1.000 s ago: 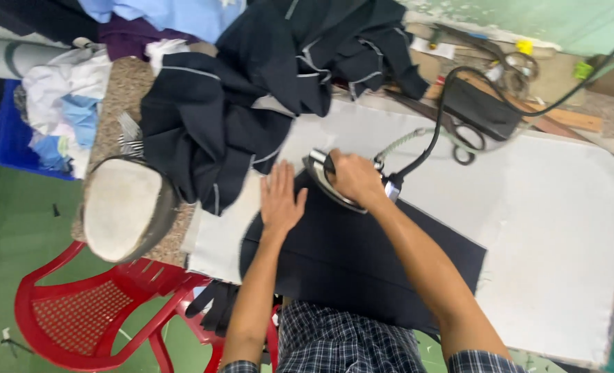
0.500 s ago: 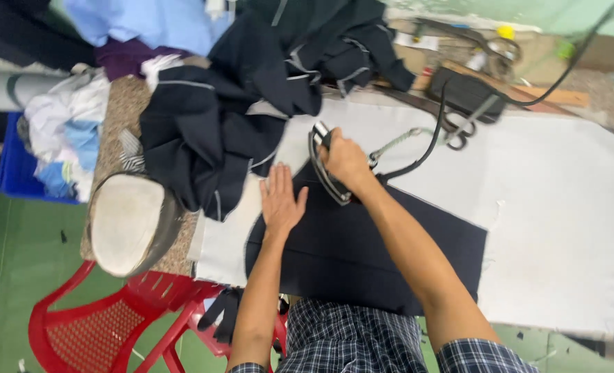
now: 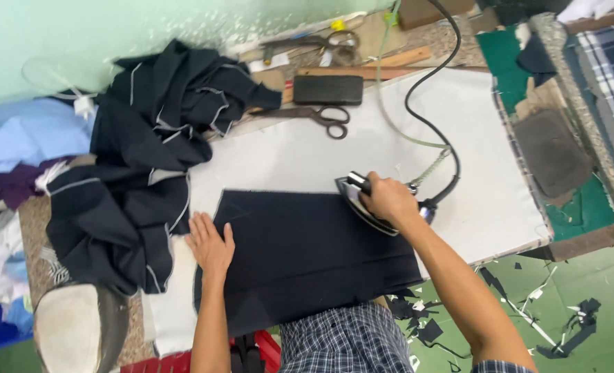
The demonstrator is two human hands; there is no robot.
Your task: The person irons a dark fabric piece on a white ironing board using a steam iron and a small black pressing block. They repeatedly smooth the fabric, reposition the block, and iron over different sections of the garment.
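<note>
Right hand point(image 3: 388, 200) fingers closed round the iron point(image 3: 363, 204) handle, iron on the dark cloth point(image 3: 307, 255) at its 2 o'clock corner. Left hand point(image 3: 211, 245) open, flat on the cloth's 9 o'clock edge, holding nothing.

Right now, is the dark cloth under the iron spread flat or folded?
Spread flat: the dark cloth lies smooth on the white pad, left hand pressing one end.

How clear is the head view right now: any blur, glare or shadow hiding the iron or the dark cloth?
Head view: fairly sharp, light even and soft, no glare. The iron under the right hand reads clearly; the dark cloth shows little surface detail, though its fold line and edges show. The left hand lies flat on it, sharp. The edges bend somewhat from the wide lens.
</note>
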